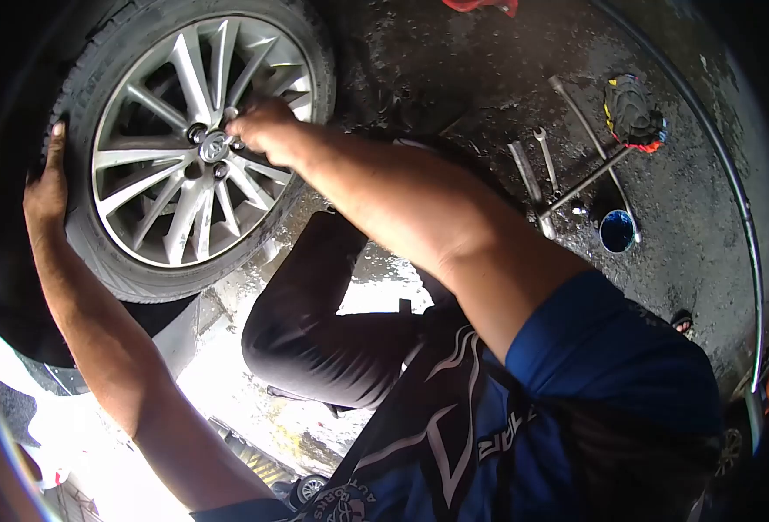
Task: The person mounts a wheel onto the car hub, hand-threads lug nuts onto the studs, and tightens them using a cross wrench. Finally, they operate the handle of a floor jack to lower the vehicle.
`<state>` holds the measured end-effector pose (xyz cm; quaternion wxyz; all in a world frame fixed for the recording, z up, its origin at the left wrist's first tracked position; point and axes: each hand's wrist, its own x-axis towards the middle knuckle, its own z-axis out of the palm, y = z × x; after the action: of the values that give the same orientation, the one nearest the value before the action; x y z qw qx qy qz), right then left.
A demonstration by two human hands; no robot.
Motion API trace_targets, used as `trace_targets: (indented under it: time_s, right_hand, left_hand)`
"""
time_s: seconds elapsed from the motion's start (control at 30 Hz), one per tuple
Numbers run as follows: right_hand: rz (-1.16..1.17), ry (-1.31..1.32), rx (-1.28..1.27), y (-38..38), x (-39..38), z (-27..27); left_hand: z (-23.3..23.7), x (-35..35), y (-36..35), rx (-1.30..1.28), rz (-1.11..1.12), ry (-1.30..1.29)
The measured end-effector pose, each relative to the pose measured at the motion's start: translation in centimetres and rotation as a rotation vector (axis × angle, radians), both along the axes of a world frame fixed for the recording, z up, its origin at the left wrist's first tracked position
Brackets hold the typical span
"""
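A car wheel with a silver multi-spoke alloy rim (pixel 162 187) and black tyre (pixel 97 61) fills the upper left. My left hand (pixel 47 187) lies flat against the tyre's left sidewall, fingers pointing up. My right hand (pixel 267 130) is at the hub, fingers pinched on a lug nut (pixel 230 116) just right of the centre cap (pixel 214 148). Another lug nut (pixel 196 133) shows to the left of the cap. My knee in black trousers (pixel 315 322) is below the wheel.
On the wet dark ground at right lie a cross wrench (pixel 589 170), two spanners (pixel 537 170), a small blue-lined tin (pixel 617 230) and a black bundle with coloured wires (pixel 632 109). A hose (pixel 741 209) curves along the right edge. A red item (pixel 480 5) is at the top.
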<state>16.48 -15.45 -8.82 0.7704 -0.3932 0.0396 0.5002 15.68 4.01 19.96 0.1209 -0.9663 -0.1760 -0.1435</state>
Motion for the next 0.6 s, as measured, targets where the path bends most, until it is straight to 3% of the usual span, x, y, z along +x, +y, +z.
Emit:
trace_targets:
  time_s: [0.1,0.2,0.23,0.5,0.53,0.6]
  right_hand:
    - [-0.071,0.139,0.016,2.2,-3.9,2.4]
    - [-0.121,0.028,-0.095,4.0,-6.2,3.7]
    - [-0.137,-0.130,-0.176,4.9,-6.5,3.7]
    - [-0.216,-0.318,-0.288,7.2,-7.5,3.7]
    - [-0.174,-0.084,-0.201,7.4,-7.7,3.7]
    - [-0.166,-0.117,-0.266,7.2,-7.8,4.3]
  left_hand:
    - [0.1,0.0,0.0,-0.036,0.057,0.008]
    - [0.1,-0.5,-0.1,-0.028,0.119,0.006]
    - [-0.1,-0.5,0.0,-0.013,0.141,0.000]
    - [0.0,-0.6,-2.2,0.052,0.336,-0.006]
    - [-0.1,-0.6,-2.8,0.041,0.334,-0.006]
    - [-0.2,-0.7,-3.7,0.040,0.315,-0.015]
